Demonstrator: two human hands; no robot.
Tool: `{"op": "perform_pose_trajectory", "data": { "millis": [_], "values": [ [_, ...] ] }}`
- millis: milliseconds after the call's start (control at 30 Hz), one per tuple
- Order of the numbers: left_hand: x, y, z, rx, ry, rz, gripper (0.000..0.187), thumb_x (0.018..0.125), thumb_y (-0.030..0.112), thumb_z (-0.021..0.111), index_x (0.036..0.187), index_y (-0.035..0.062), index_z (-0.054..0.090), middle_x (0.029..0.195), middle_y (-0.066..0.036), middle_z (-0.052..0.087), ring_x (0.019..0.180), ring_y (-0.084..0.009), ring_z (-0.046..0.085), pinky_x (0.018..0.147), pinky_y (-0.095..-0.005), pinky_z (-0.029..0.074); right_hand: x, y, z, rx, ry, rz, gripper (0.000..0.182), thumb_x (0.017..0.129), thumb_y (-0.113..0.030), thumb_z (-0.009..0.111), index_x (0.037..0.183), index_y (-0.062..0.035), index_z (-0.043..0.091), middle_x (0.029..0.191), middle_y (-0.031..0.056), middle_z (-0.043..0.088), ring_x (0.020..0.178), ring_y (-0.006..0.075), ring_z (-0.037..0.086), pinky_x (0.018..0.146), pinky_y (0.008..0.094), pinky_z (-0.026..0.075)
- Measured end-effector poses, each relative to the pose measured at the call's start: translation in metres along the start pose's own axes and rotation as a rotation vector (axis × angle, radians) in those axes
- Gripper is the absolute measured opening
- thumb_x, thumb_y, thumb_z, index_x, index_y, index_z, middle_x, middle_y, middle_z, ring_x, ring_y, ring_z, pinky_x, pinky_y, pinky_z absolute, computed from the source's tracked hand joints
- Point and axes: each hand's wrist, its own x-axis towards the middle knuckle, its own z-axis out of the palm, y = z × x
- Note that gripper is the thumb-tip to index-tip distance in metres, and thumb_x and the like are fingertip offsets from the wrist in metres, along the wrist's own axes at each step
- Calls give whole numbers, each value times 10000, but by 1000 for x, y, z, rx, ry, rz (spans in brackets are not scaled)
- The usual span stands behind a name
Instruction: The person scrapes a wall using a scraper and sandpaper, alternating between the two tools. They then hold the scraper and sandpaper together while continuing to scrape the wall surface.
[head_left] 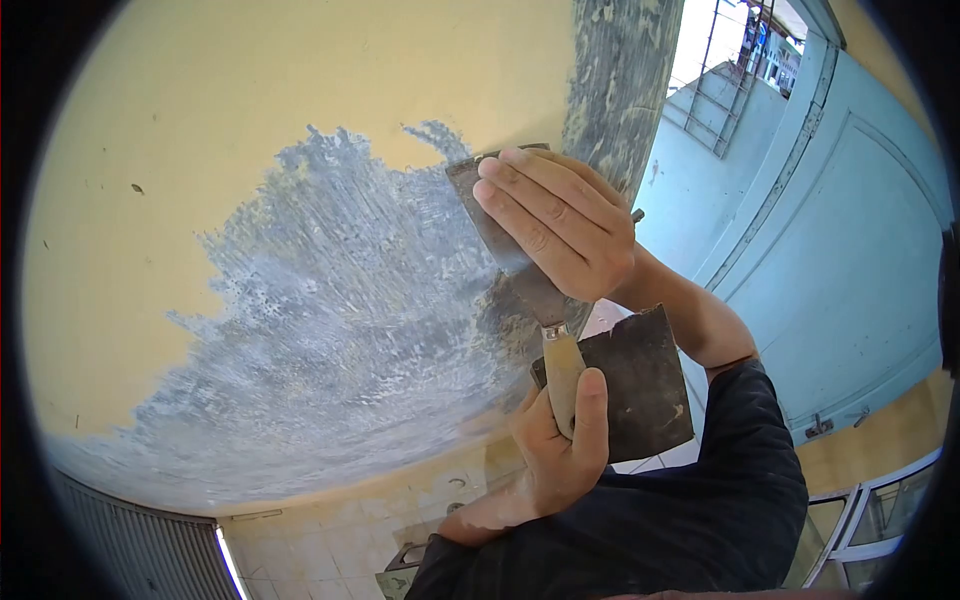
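My left hand (565, 445) is closed around the pale handle of a putty knife (564, 375), its thumb along the handle. A dark, ragged-edged plate (640, 390) is also held there, behind the handle. The knife's wide blade points up and lies close to the wall's grey patch (350, 280). My right hand (560, 215) lies over the blade with fingers stretched out side by side; its thumb is hidden. Rough grey marks cover the wall around the blade's left side.
Yellow wall (300, 60) surrounds the grey patch. At the right are a light blue door (850, 240) and a barred opening (715, 100). A corrugated shutter (120, 540) stands lower left, a tiled surface (320, 550) at the bottom and a glazed frame (850, 525) lower right.
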Motion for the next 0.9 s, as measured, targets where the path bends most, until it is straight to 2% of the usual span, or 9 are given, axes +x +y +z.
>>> {"op": "perform_pose_trajectory", "data": {
  "millis": [300,733,800,900],
  "values": [
    [1,-2,1,13,88,1,405,1048,238,542,704,24,560,629,-32,555,571,-110,502,522,-302,350,4,-2,8,6,24,-10,284,806,-21,730,1077,62,744,1060,170,754,1037,274,707,889,378,621],
    [16,0,-11,25,23,75,384,1046,204,507,715,22,572,638,-40,555,579,-120,501,537,-301,353,24,5,19,-42,50,-75,311,775,-33,758,1070,65,740,1060,162,750,1029,265,707,885,359,615],
    [20,-2,-18,-26,62,122,290,1003,147,630,739,34,585,618,-85,562,513,-230,530,494,-367,354,42,4,24,-23,107,-35,310,757,-70,770,1043,48,760,1025,162,766,990,269,729,864,351,622],
    [26,10,-24,-80,57,155,321,1002,147,631,707,39,568,604,-78,554,496,-221,509,486,-363,342,51,8,33,6,176,-73,320,743,-70,776,1040,48,760,1022,161,765,977,268,730,856,350,618]
  ]
}}
